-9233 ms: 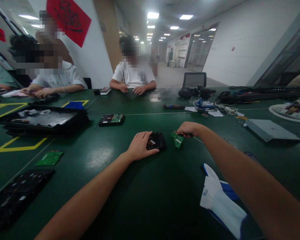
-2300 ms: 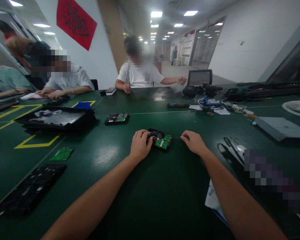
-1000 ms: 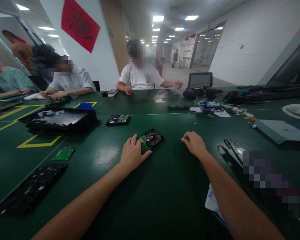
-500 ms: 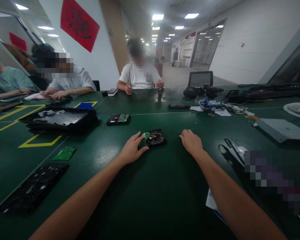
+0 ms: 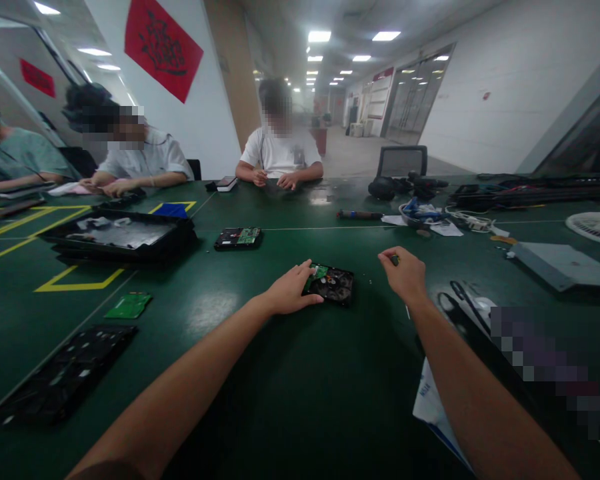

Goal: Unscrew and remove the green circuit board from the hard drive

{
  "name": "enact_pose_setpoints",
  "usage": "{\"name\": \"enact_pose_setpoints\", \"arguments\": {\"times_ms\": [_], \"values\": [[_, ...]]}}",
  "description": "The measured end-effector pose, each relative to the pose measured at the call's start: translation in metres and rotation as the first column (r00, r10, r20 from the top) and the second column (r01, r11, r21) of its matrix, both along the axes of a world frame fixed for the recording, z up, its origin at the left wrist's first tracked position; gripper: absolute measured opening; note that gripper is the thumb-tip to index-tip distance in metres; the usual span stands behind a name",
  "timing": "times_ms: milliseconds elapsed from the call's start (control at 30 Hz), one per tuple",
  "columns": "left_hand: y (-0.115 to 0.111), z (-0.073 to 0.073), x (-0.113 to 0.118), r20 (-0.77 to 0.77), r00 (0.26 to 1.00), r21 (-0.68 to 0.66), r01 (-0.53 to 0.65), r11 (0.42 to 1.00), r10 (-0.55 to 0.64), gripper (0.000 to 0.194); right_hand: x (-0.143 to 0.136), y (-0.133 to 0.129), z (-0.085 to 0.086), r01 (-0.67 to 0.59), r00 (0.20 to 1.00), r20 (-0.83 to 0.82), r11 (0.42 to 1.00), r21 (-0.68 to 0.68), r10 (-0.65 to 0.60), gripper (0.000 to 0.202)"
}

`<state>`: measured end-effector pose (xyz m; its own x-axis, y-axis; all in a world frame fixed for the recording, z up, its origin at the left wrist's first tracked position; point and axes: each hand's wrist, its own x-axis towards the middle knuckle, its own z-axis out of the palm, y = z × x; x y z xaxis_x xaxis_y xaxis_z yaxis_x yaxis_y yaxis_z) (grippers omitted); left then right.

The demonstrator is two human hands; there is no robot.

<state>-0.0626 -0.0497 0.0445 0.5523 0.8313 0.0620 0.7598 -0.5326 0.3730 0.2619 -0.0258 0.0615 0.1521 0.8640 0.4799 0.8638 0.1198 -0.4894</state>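
My left hand (image 5: 294, 288) grips the left end of a hard drive (image 5: 337, 287), thumb at the near edge and fingers over the far side. The drive lies flat on the table, its green circuit board (image 5: 320, 271) facing up and partly under my fingers. Right of it, my right hand (image 5: 406, 272) is closed just above the table, apart from the drive. A slim tool (image 5: 407, 311) is in that fist; a thin pale end shows below the palm and a yellowish bit at the fingers. Tiny light specks, perhaps screws (image 5: 368, 277), lie between drive and fist.
Another hard drive (image 5: 238, 238) lies farther off, near a black tray (image 5: 180, 235). At left are a loose green board (image 5: 129, 305) and a black panel (image 5: 70, 373). Cables (image 5: 473, 217) and a grey metal case (image 5: 567, 263) lie at right. Co-workers (image 5: 280, 153) sit opposite.
The hard drive and my left hand have shifted right and slightly nearer. My right hand has moved right, turned and closed with a slim tool visible. The person opposite has lowered a hand.
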Motion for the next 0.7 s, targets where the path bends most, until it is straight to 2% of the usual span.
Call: {"name": "enact_pose_setpoints", "arguments": {"times_ms": [200,433,567,700], "values": [[0.005,-0.005,0.031,0.013,0.998,0.073,-0.066,0.995,0.065,0.088,-0.009,0.001,0.024,0.026,0.991,-0.130,0.999,-0.040,-0.031,0.025],[0.010,-0.011,0.055,0.069,0.996,0.121,-0.068,0.990,0.059,0.084,-0.014,0.001,0.033,0.010,0.991,-0.136,0.997,-0.074,-0.020,0.027],[0.008,-0.011,0.053,0.054,0.997,0.130,-0.061,0.990,0.054,0.085,-0.016,0.002,0.033,-0.023,0.999,-0.041,0.989,-0.147,0.017,0.023],[0.000,-0.011,0.036,0.040,0.997,0.149,-0.065,0.987,0.060,0.079,-0.016,0.003,0.031,-0.072,0.990,0.096,0.963,-0.260,0.100,0.017]]}}
